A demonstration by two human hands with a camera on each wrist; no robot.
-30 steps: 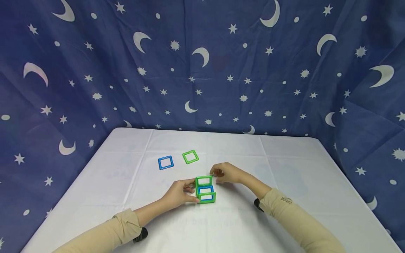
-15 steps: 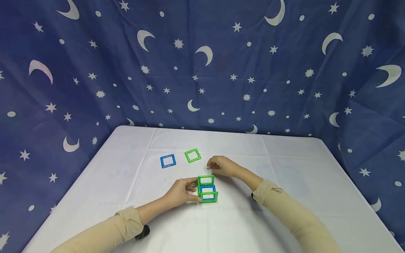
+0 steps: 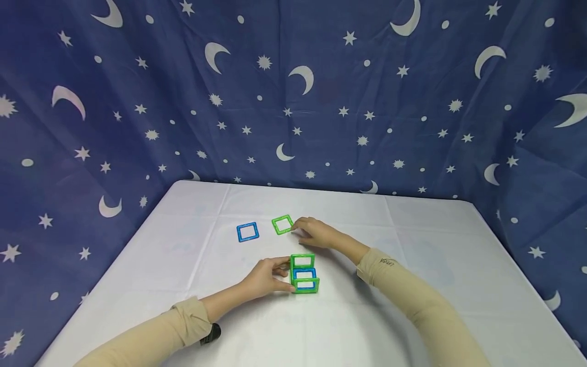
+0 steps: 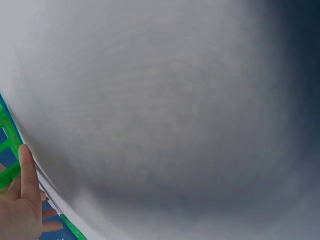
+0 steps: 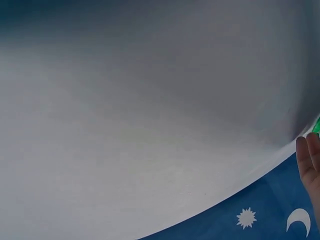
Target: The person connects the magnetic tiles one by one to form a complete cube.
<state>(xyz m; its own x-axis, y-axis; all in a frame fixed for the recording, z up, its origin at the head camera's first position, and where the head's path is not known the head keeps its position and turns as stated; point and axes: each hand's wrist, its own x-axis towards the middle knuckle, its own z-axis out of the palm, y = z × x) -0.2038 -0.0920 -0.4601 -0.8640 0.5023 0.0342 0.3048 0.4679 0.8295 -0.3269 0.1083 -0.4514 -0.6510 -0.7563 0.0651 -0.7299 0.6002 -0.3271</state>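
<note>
In the head view my left hand (image 3: 266,278) grips the left side of a small open box of square magnetic tiles (image 3: 306,280), thumb at the front and index finger at the back. Green tiles stand upright on its left, front and back; a blue tile (image 3: 304,270) lies inside at the bottom. My right hand (image 3: 316,233) reaches over the table behind the box, its fingertips at the right edge of a flat green square tile (image 3: 285,231). Whether they pinch it is not visible. The right wrist view catches only fingers (image 5: 303,155) and a sliver of green.
A loose blue square tile (image 3: 249,239) lies flat to the left of the green one. White cloth covers the table (image 3: 367,316). Behind it hangs a dark blue curtain (image 3: 321,153) with moons and stars.
My right hand has left the box's back right corner and moved away and leftward to the loose green tile. My left hand keeps its hold on the box; the head view has shifted slightly.
</note>
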